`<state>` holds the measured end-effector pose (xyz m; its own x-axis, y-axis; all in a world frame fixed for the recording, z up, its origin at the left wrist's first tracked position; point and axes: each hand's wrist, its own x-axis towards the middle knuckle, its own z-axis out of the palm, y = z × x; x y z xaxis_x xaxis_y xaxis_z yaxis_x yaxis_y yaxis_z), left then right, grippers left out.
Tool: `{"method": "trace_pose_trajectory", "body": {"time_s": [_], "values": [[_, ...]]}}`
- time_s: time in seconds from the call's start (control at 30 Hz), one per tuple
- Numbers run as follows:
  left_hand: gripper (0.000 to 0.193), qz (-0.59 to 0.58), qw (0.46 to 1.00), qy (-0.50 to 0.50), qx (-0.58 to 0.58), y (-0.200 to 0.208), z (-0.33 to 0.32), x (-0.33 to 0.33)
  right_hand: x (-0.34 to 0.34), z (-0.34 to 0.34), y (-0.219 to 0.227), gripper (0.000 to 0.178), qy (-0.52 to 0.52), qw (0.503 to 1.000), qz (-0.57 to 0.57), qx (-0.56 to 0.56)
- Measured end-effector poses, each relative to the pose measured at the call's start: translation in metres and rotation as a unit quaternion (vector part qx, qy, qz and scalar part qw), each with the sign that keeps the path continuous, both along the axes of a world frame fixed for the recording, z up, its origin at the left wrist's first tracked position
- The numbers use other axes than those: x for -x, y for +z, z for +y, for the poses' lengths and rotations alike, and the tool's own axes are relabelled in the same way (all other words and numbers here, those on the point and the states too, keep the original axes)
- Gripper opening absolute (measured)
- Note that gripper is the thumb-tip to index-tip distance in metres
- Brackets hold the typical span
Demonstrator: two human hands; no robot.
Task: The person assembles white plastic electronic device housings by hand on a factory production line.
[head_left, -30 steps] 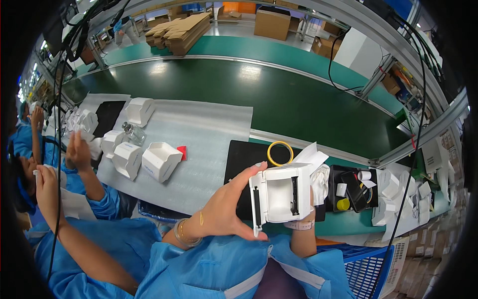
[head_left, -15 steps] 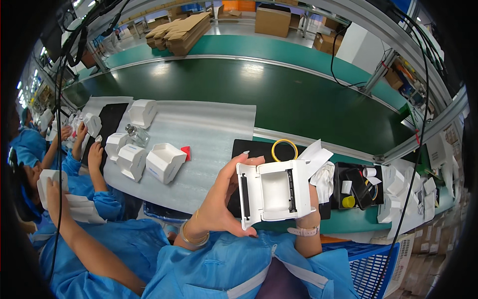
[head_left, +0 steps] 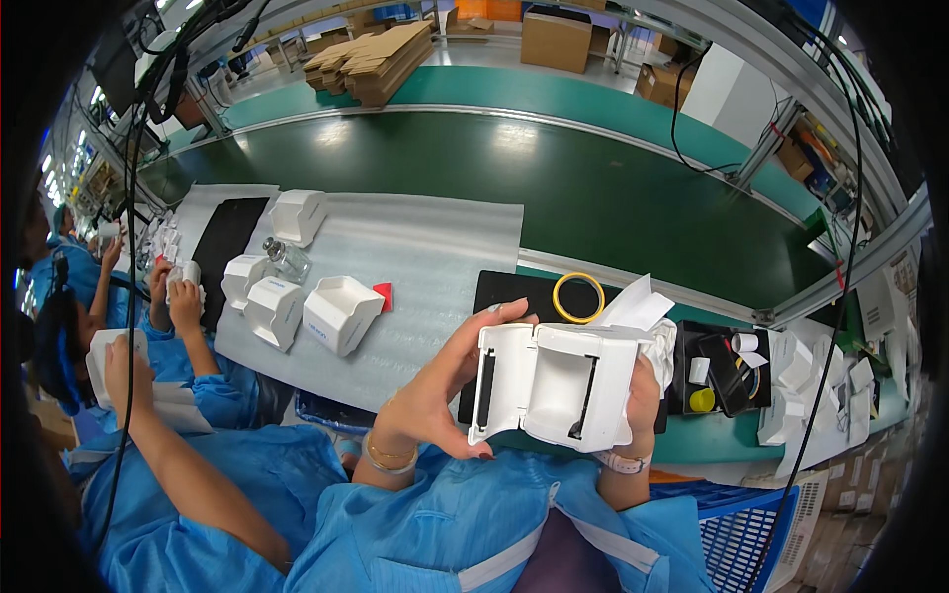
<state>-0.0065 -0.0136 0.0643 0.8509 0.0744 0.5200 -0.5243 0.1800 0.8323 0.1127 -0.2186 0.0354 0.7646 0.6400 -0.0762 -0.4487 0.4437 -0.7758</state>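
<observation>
Between my hands is a white plastic housing (head_left: 563, 390) with its hinged lid (head_left: 506, 383) swung out to the left, like a small receipt printer. A deep, bare hollow shows inside it, with a black strip along its right side. My left hand (head_left: 435, 395) is closed round the lid's left edge, thumb below and fingers above. Around the right side curls my right hand (head_left: 645, 400), its fingers partly hidden behind the housing. A black mat (head_left: 504, 292) lies beyond, bearing a yellow tape roll (head_left: 578, 297) and crumpled white paper (head_left: 638, 304).
Several white housings (head_left: 341, 314) stand on a white foam sheet (head_left: 415, 232) at left, beside a glass bottle (head_left: 288, 259) and a red piece (head_left: 384, 296). At right are a black tray (head_left: 682, 395) and a blue basket (head_left: 736, 529). Co-workers' hands (head_left: 129, 376) hold white parts.
The open housing has tilted and turned in my hands, showing more of its right outer side. The view has shifted slightly. A co-worker at far left has lowered a white part.
</observation>
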Motion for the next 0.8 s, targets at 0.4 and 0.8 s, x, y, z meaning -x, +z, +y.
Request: {"method": "trace_pose_trajectory", "body": {"time_s": [0.4, 0.8], "values": [[0.108, -0.018, 0.988, -0.095, -0.118, -0.014, 0.008, 0.020, 0.000, 0.002, 0.006, 0.049, -0.062, 0.978, -0.197, 0.010], [0.107, -0.028, 0.986, -0.095, -0.135, -0.009, 0.006, 0.018, -0.011, -0.001, -0.018, 0.049, -0.007, 0.991, -0.111, -0.076]]}}
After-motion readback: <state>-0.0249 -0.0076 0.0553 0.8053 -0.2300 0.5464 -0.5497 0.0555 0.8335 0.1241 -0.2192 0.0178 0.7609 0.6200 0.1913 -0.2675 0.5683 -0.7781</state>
